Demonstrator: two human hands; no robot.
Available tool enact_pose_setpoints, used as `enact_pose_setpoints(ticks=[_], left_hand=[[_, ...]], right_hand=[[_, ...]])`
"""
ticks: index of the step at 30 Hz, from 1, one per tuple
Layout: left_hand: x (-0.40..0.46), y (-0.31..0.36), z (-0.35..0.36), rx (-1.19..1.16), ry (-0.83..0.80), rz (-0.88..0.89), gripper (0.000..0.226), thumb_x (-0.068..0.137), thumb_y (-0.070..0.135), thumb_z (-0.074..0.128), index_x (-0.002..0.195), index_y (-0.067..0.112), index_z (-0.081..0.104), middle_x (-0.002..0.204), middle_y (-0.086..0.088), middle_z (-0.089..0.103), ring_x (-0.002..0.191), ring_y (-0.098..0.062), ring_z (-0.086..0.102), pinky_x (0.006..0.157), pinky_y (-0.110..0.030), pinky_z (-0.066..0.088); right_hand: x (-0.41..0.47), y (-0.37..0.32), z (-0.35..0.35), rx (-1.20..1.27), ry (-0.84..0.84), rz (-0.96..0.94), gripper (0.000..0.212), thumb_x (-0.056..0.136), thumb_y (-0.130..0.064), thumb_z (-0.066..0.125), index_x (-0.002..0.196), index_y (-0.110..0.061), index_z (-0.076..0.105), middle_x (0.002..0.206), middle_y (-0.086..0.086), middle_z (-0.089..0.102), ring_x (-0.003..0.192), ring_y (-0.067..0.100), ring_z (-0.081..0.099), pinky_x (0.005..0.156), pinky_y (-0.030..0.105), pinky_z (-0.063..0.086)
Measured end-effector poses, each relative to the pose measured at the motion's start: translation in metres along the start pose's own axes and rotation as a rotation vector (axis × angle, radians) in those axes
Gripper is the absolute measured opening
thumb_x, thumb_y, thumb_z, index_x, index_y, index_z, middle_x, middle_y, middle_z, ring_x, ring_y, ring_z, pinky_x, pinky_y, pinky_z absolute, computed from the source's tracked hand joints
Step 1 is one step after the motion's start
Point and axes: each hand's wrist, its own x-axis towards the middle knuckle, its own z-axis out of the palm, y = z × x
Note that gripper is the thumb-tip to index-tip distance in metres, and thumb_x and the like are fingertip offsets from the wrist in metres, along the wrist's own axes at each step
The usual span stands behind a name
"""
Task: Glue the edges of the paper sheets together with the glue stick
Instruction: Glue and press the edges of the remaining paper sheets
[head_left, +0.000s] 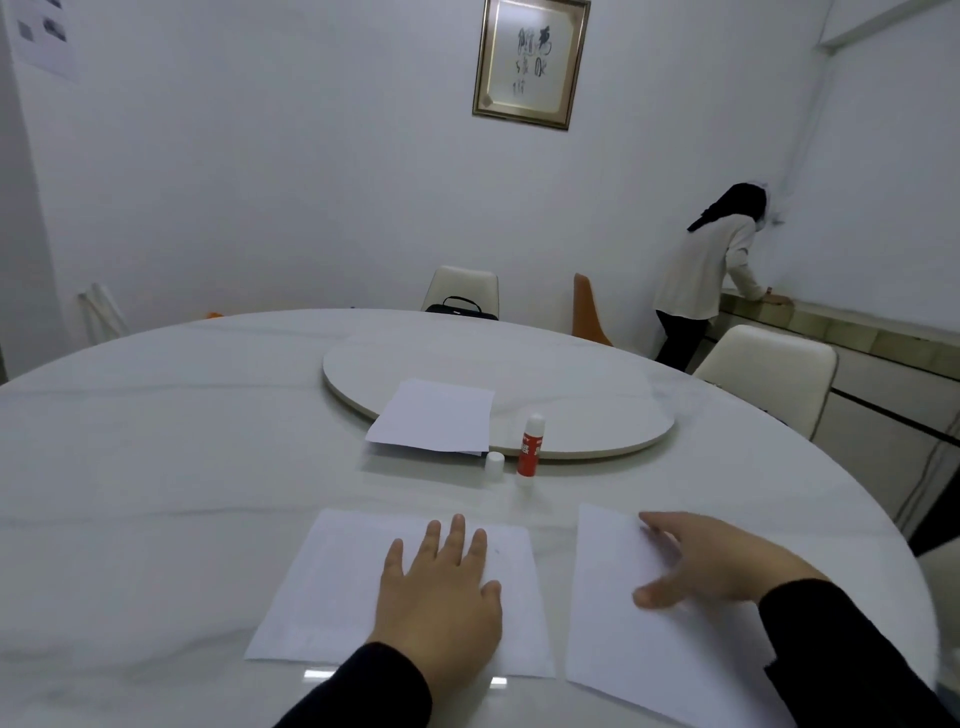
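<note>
A single wide-angle head view looks forward and down from the seated person's own position, close over the near edge of the round desk (156, 467), facing the far wall (260, 156).

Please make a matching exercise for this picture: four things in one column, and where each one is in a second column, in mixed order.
Things:
1. glue stick
2. cap
3. left hand
4. far paper stack

Places:
A. partly on the turntable, overhanging its edge
B. flat on the near left sheet
C. upright on the table, uncapped
D. on the table, just left of the glue stick

Pairs: 1-C, 2-D, 3-B, 4-A
</note>
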Motion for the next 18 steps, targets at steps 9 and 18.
enact_pose_setpoints(ticks=[9,18], left_hand=[[-0.009,0.003,-0.013,-0.278,0.176,0.034,0.054,0.1,0.029,0.022,0.151,0.02,0.006,0.161,0.002,-0.003,0.148,-0.014,-0.007,0.12,-0.035,-0.004],[-0.051,-0.013,-0.064,-1.278,-0.075,0.194,0.092,0.039,0.089,0.059,0.12,0.044,0.054,0.128,0.017,0.058,0.121,-0.002,0.05,0.106,-0.038,0.041]], right_hand=[[-0.023,0.021,-0.028,-0.03,0.212,-0.011,0.046,0.048,-0.04,0.086,0.085,-0.018,0.071,0.086,-0.005,0.073,0.082,0.014,0.069,0.07,0.026,0.052],[-0.086,-0.026,-0.065,1.122,0.099,-0.495,0.07,0.023,-0.022,0.094,0.088,-0.003,0.076,0.088,0.018,0.076,0.071,0.029,0.073,0.057,0.036,0.059]])
